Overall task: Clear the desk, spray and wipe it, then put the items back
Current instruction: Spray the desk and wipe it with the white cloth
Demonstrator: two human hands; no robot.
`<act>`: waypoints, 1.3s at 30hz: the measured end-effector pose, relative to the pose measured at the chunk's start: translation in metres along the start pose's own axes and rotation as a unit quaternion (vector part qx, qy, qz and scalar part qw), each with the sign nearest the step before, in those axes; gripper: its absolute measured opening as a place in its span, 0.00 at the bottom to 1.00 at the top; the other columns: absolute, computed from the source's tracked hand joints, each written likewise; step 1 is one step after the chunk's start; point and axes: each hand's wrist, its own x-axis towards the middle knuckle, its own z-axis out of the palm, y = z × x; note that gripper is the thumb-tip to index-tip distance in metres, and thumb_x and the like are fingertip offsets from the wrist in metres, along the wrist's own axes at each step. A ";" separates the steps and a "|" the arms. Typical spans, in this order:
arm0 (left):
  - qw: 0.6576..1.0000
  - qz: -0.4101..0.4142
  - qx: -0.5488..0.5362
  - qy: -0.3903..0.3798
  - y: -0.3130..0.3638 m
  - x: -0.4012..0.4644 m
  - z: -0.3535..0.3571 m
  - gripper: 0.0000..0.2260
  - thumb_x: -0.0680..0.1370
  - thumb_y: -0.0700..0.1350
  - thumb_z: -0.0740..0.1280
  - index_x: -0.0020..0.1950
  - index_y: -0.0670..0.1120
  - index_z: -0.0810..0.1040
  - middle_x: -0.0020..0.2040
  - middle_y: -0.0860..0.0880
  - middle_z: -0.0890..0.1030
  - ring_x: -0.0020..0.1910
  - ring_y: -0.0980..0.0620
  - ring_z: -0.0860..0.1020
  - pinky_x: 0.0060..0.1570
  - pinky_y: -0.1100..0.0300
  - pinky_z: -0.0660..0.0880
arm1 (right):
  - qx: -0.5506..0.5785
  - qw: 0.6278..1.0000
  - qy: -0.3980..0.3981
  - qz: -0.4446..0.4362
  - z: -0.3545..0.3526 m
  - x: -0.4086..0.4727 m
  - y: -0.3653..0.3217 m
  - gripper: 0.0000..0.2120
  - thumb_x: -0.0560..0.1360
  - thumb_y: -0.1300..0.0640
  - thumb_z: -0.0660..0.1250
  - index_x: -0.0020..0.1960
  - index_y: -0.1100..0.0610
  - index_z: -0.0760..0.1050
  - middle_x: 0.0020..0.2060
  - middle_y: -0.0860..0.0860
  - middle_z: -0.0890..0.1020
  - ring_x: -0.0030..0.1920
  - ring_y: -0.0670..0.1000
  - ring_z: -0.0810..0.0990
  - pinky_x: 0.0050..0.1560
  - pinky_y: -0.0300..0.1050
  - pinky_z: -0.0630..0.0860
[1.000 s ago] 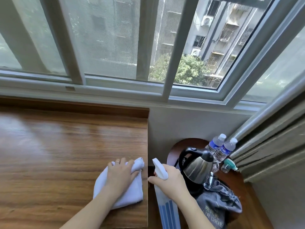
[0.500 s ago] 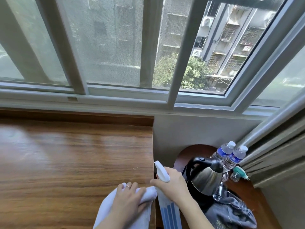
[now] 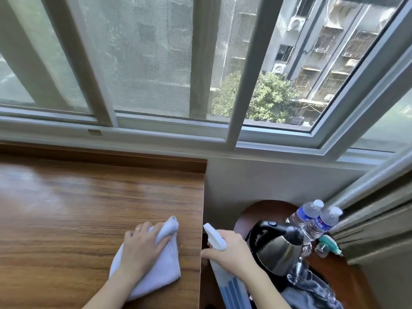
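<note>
Left hand (image 3: 142,248) is flat on the white cloth (image 3: 153,273), fingers spread and pressing it down onto the wooden desk (image 3: 78,208), right by the desk's right edge. A corner of the cloth bunches up just ahead of those fingertips. Beyond and left of that hand the wood runs wide and glossy, window light glaring off it, with a raised wooden lip along the back under the window frame (image 3: 156,128).

Right hand (image 3: 229,255) is off the desk, just beside its edge, fingers curled tight round the neck of the spray bottle (image 3: 225,279); its white nozzle pokes up ahead of the knuckles and the blue-striped body hangs below the wrist.

To the right of that grip sits a round dark side table (image 3: 263,210) carrying a steel kettle (image 3: 278,248), two water bottles (image 3: 312,217) touching each other beyond it, and a grey bag (image 3: 312,295) nearest the camera. A curtain (image 3: 379,237) hangs at far right; outside, a tree and apartment blocks.
</note>
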 end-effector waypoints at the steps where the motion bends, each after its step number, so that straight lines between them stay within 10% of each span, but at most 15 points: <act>1: 0.999 -0.027 -0.021 -0.017 -0.004 0.004 -0.004 0.37 0.77 0.71 0.41 0.52 0.50 0.84 0.40 0.48 0.79 0.38 0.43 0.80 0.38 0.51 0.72 | -0.007 1.000 -0.015 0.001 0.001 0.001 0.001 0.21 0.58 0.38 0.70 0.36 0.54 0.68 0.31 0.44 0.74 0.32 0.44 0.68 0.34 0.42 0.66; 7: 0.995 -0.075 -0.056 -0.036 -0.018 0.020 -0.009 0.48 0.68 0.78 0.33 0.63 0.52 0.79 0.52 0.50 0.79 0.55 0.44 0.78 0.50 0.48 0.69 | -0.024 0.997 -0.077 0.001 0.009 0.007 0.008 0.12 0.58 0.40 0.71 0.29 0.42 0.70 0.27 0.42 0.73 0.29 0.43 0.69 0.31 0.38 0.64; 25: 0.999 -0.014 -0.005 -0.035 -0.025 0.028 0.004 0.40 0.75 0.72 0.36 0.52 0.54 0.83 0.40 0.51 0.78 0.43 0.44 0.80 0.41 0.51 0.70 | -0.046 0.994 -0.101 -0.002 0.010 0.011 0.009 0.16 0.56 0.39 0.71 0.35 0.46 0.72 0.30 0.40 0.78 0.32 0.42 0.74 0.33 0.38 0.68; 39: 0.996 0.067 0.057 0.001 0.051 0.053 0.032 0.17 0.72 0.63 0.64 0.45 0.50 0.82 0.37 0.48 0.77 0.34 0.46 0.76 0.36 0.52 0.69 | -0.029 0.999 -0.026 0.001 -0.001 0.014 0.006 0.18 0.64 0.45 0.71 0.40 0.58 0.71 0.34 0.47 0.76 0.36 0.48 0.70 0.37 0.45 0.67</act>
